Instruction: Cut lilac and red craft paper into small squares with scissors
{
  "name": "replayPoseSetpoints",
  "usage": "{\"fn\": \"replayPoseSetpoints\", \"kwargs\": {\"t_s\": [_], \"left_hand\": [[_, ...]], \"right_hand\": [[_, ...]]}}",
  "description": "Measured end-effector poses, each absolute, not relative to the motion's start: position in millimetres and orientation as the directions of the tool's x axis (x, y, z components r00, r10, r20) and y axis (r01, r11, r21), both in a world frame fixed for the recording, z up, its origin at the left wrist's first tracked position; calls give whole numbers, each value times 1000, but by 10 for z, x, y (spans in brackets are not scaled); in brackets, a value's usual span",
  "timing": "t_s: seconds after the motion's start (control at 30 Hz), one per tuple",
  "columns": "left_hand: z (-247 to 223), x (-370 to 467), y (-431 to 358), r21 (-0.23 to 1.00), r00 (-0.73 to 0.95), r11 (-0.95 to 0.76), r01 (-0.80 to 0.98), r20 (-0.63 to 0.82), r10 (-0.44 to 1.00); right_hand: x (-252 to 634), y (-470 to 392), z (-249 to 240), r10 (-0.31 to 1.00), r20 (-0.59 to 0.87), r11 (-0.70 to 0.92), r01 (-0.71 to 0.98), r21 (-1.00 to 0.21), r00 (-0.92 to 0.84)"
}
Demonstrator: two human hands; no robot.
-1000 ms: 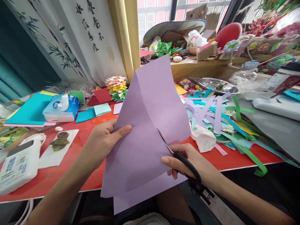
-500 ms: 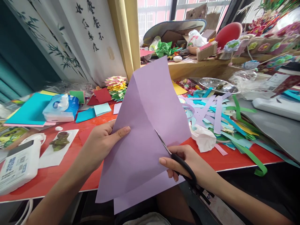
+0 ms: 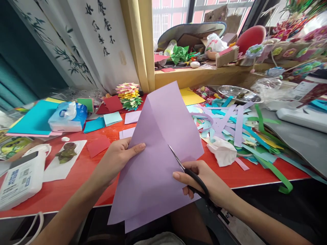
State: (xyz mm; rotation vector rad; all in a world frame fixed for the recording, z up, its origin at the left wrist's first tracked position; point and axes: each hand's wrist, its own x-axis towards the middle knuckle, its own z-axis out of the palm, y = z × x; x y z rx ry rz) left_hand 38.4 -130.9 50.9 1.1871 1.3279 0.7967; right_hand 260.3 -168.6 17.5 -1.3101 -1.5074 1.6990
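A large purple sheet of paper (image 3: 148, 170) is held up in front of me, with a crease running down from its top. My left hand (image 3: 121, 156) grips its left edge, thumb on the face and fingers behind. My right hand (image 3: 199, 178) is closed round the black handles of a pair of scissors (image 3: 195, 180). One blade shows over the paper, pointing up and left along the crease line; the other is hidden behind the sheet. The paper's lower part is partly split into two overlapping layers.
Cut paper strips (image 3: 237, 126) are heaped on the right of the red table (image 3: 74, 190), beside a crumpled tissue (image 3: 222, 151). A tissue pack (image 3: 67, 117), small paper squares (image 3: 112, 118) and a white device (image 3: 22, 180) lie left. A metal bowl (image 3: 238, 93) stands behind.
The paper has come down a little, its top edge now lower, uncovering small purple squares and yellow paper behind it. Both hands keep their grips; the scissors have shifted only slightly.
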Motion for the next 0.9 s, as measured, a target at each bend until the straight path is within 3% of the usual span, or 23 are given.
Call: {"fn": "replayPoseSetpoints", "kwargs": {"t_s": [0.6, 0.9], "left_hand": [[437, 393, -1356, 926, 203, 340, 162, -368, 907], [435, 412, -1385, 917, 226, 365, 163, -395, 891]], "right_hand": [[2548, -1688, 100, 853, -314, -270, 162, -949, -417], [2560, -1684, 90, 874, -266, -190, 217, -958, -408]]}}
